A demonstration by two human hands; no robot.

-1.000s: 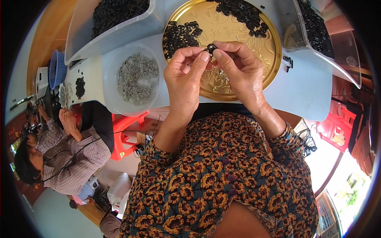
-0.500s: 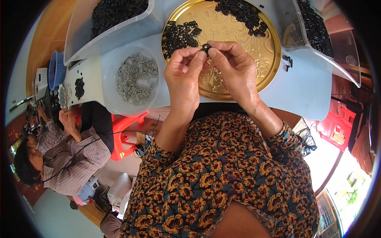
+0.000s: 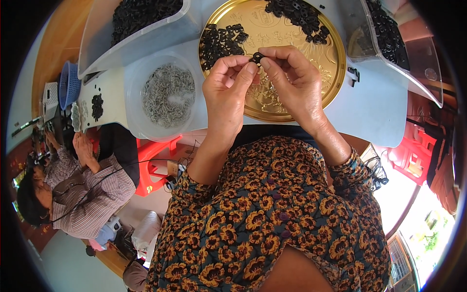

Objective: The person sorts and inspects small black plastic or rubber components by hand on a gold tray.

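Over the round gold tray (image 3: pixel 272 117), both my hands pinch one small black plastic part (image 3: pixel 257 58) with a hole in it. My left hand (image 3: pixel 228 87) grips its left side between thumb and forefinger. My right hand (image 3: pixel 297 82) has thumb and forefinger closed on the right side. On the tray, one pile of black parts (image 3: pixel 221 44) lies at the left and another pile of black parts (image 3: pixel 297 17) at the far right. Left of my hands stands a clear round tub (image 3: pixel 134 109) holding many small metal pins (image 3: pixel 168 92).
A grey bin (image 3: pixel 146 46) full of black pieces stands at the far left, and a clear bin (image 3: pixel 413 80) of black pieces at the right. Some loose black pieces (image 3: pixel 353 75) lie beside the tray. Left, a person in a striped shirt (image 3: pixel 97 194) sits near a red stool (image 3: pixel 153 170).
My hands have shifted slightly right with the black part, which is tilted differently and shows more of its face. The seated person's hands have moved a little.
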